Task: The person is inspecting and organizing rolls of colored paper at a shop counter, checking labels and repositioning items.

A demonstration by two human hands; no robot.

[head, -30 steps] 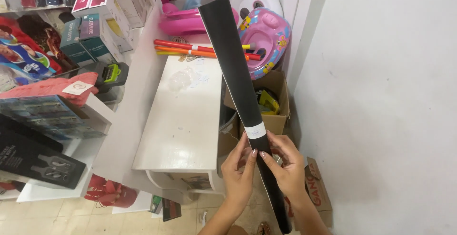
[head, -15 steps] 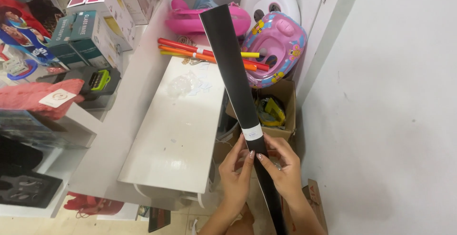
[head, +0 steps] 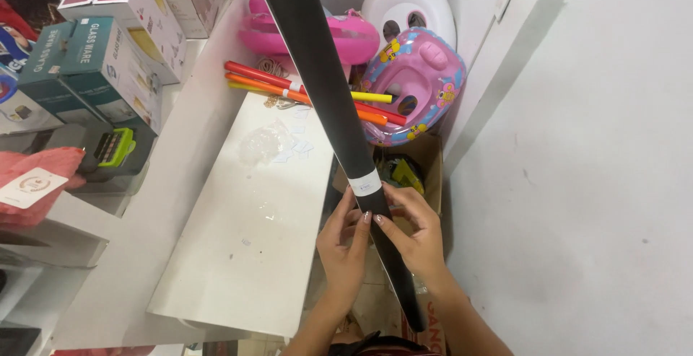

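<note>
White walls and crowded shelving frame a narrow shop corner, seen from above. 2 hands meet low in the centre. The left hand [head: 346,244] and the right hand [head: 413,235] are both closed around a long black paper roll [head: 328,96], gripping it from either side just below a white label band [head: 364,183]. The roll slants up and away from the hands to the upper left, widening toward its far end; its lower tip drops below the right wrist.

Left of the hands lies a white table [head: 245,255], bearing a crumpled clear plastic wrapper [head: 263,143]. Beyond the hands, thin red, orange and yellow rolls [head: 267,82] lie across the table's far end. Past those sit a pink inflatable toy [head: 415,85] and a white swim ring [head: 408,2]. Far to the left stand teal boxes [head: 101,60].

To handle the roll well, both thumbs would likely press evenly near the band so the paper stays tight.

An open cardboard box [head: 426,157] beyond the hands is mostly hidden by the roll; its contents are hard to identify.
</note>
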